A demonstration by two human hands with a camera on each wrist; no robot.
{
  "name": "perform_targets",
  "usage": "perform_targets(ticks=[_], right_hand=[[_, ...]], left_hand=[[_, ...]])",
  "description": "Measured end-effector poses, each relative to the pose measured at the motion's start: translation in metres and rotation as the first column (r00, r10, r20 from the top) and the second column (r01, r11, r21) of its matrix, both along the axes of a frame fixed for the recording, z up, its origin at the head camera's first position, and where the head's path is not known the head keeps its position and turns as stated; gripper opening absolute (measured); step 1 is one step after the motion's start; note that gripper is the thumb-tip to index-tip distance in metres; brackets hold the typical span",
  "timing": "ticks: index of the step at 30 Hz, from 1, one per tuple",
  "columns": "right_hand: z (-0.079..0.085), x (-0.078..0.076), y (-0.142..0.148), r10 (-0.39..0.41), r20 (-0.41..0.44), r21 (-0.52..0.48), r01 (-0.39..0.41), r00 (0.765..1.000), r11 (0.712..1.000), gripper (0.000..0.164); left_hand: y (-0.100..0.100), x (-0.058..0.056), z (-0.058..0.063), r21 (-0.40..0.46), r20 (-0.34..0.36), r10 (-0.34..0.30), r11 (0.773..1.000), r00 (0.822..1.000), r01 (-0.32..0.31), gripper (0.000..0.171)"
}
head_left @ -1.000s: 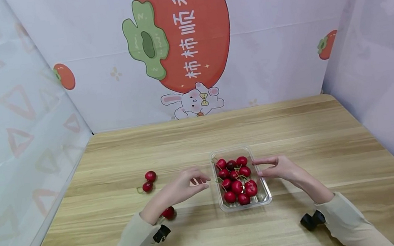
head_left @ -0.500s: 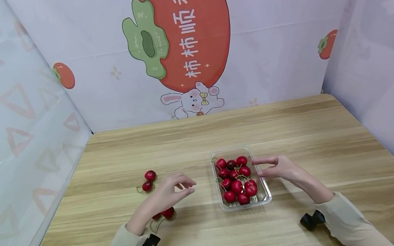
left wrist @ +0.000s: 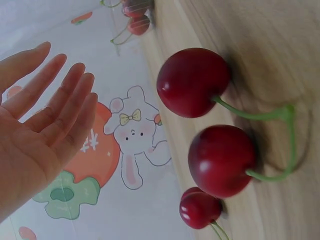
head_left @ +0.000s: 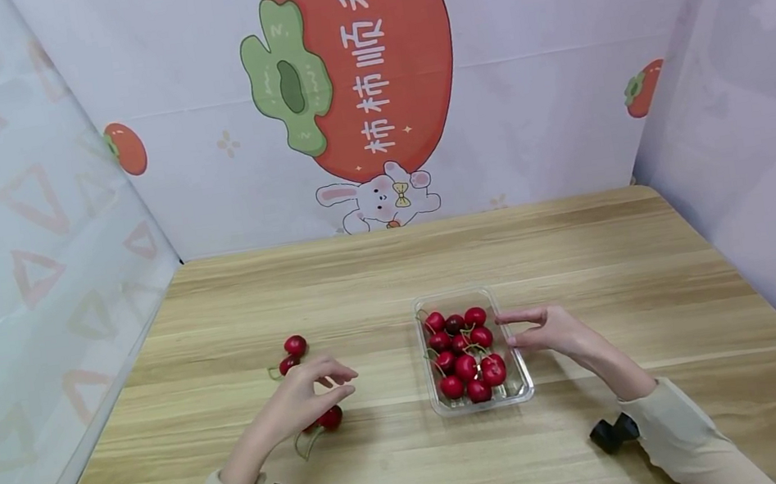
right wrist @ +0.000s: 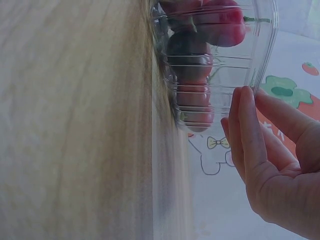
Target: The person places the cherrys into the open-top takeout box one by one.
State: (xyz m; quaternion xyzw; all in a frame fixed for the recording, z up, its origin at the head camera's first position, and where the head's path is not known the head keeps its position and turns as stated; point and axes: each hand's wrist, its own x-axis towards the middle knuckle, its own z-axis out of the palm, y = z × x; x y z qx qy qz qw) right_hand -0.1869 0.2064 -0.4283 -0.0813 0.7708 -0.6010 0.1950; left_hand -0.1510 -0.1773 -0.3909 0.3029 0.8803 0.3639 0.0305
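My left hand (head_left: 312, 393) hovers over the left part of the table with relaxed fingers and nothing in them. Two cherries (head_left: 332, 418) joined by a green stem lie partly hidden under it. Past its knuckles lie two more cherries (head_left: 295, 345). In the left wrist view, the joined cherries (left wrist: 194, 82) show large beside the open palm (left wrist: 25, 155). My right hand (head_left: 553, 332) pinches the right rim of a clear plastic box (head_left: 520, 383) holding several cherries (head_left: 466, 367). The right wrist view has its fingertips (right wrist: 246, 95) right at the rim.
The wooden table (head_left: 582, 248) ends at a back cloth (head_left: 545, 87) printed with a persimmon and a rabbit. A pale cloth wall (head_left: 39, 200) stands on the left, another on the right. Black wrist mounts (head_left: 614, 433) sit at both sleeves.
My left hand has moved away from the box, leftward and toward me, over the loose cherries, uncovering the joined pair's stem. The right hand and the box have stayed put.
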Motion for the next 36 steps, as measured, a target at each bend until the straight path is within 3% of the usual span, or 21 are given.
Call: perform_targets(ticks=[13, 22, 25, 36], right_hand=[[0.0, 0.0, 0.0, 0.003, 0.01, -0.01, -0.003, 1.0, 1.0, 0.046], [0.0, 0.0, 0.0, 0.002, 0.008, -0.011, -0.002, 1.0, 1.0, 0.047], [0.0, 0.0, 0.0, 0.004, 0.005, -0.011, -0.004, 1.0, 1.0, 0.048], [0.001, 0.0, 0.0, 0.003, 0.003, 0.002, -0.003, 1.0, 1.0, 0.048]], left_hand=[[-0.021, 0.017, -0.005, -0.015, 0.058, 0.088, 0.996, 0.994, -0.088, 0.016], [-0.03, 0.022, -0.012, -0.049, 0.004, 0.123, 0.991, 0.992, -0.123, 0.009], [-0.033, 0.024, -0.014, -0.069, 0.022, 0.146, 0.987, 0.989, -0.144, 0.008], [-0.043, 0.029, -0.02, -0.072, 0.072, 0.14, 0.988, 0.987, -0.135, 0.009]])
